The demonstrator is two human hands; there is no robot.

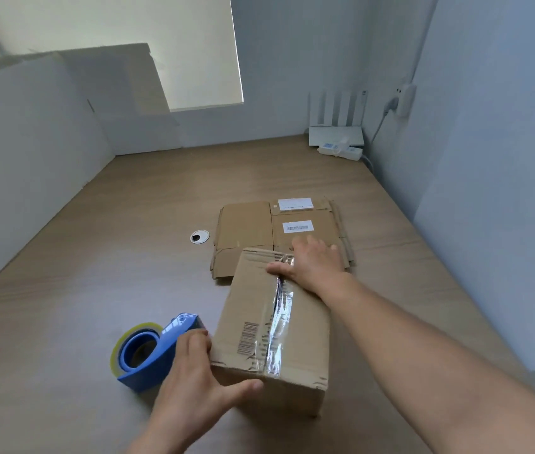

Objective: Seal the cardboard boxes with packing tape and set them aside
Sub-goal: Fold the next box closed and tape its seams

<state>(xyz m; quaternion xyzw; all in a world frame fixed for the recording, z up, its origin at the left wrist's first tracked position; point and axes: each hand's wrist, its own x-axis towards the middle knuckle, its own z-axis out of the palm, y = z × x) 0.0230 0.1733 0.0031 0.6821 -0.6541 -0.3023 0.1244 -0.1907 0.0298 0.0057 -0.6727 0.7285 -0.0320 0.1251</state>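
A closed cardboard box (pixel 249 309) stands on the wooden table, with a strip of clear tape (pixel 279 322) along its top seam. My right hand (pixel 312 263) lies over the box's far end, thumb pressing the tape near the far edge. My left hand (pixel 194 371) grips the box's near left corner, thumb stretched along the front face. A blue tape dispenser (pixel 148 352) with a clear roll lies on the table just left of the box, beside my left hand. Several flattened cardboard boxes (pixel 246 224) with white labels lie stacked behind the box.
A round cable grommet (pixel 199 236) sits in the table left of the flat stack. A white router (pixel 336 134) and power strip (pixel 341 150) occupy the far right corner. Large cardboard sheets (pixel 122 93) lean against the back wall. Walls close in left and right.
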